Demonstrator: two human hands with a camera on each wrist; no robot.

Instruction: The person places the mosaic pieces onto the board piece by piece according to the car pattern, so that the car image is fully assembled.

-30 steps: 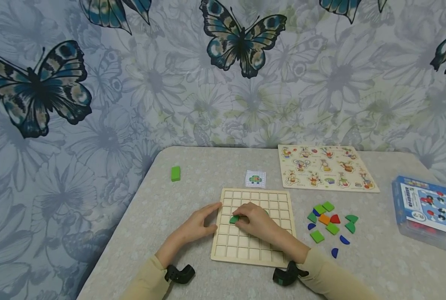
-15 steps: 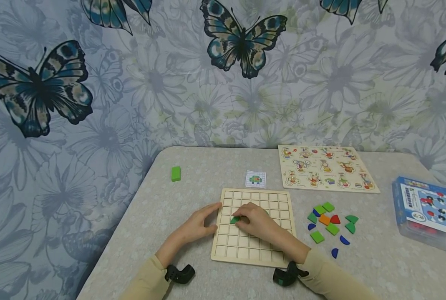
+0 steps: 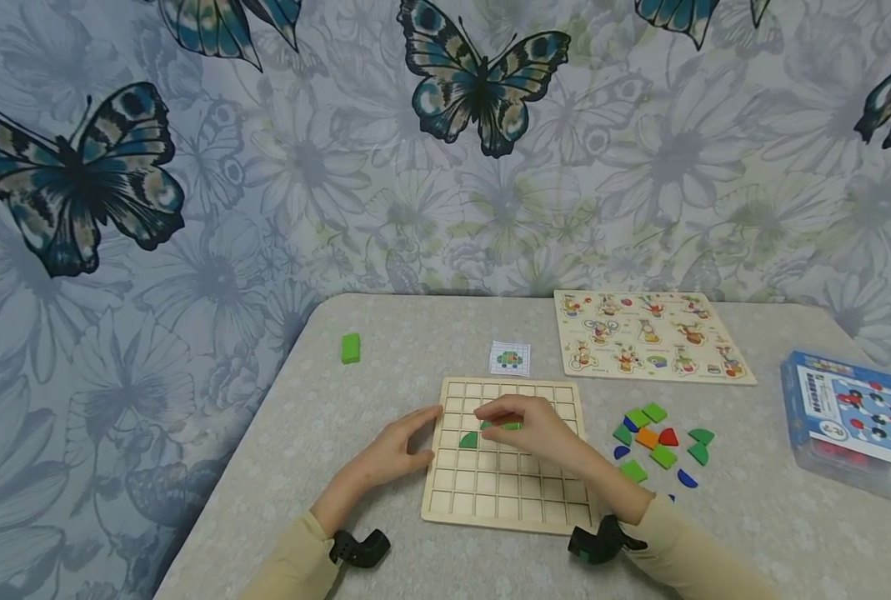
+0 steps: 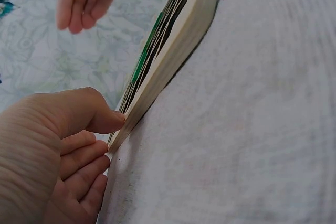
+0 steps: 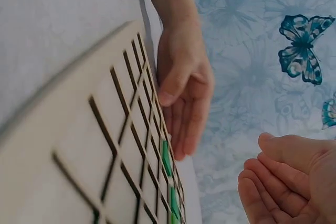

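A wooden grid board [image 3: 501, 508] lies flat on the table. At its left edge my left hand [image 3: 391, 448] rests its thumb and fingertips against the rim; the left wrist view shows that thumb [image 4: 107, 119] touching the side. My right hand [image 3: 537, 432] hovers over the upper middle of the board, fingers loosely bent and nothing held. Left of its fingertips a green quarter-round piece [image 3: 468, 440] sits in the grid. More green pieces [image 3: 513, 426] lie in the row above, partly hidden by that hand. In the right wrist view, green pieces [image 5: 167, 158] show edge-on.
Right of the board lie several loose pieces: green squares [image 3: 663, 457], an orange square [image 3: 647, 438], a red triangle [image 3: 668, 437] and blue half-rounds [image 3: 688, 479]. Behind the board are a pattern card [image 3: 509, 359] and a picture puzzle [image 3: 649, 336]. A plastic box [image 3: 858, 421] stands far right, a green block [image 3: 351, 348] far left.
My right hand has let go of the green quarter-round piece, leaving it in the grid, and has lifted and shifted right. The left hand stays at the board's edge.
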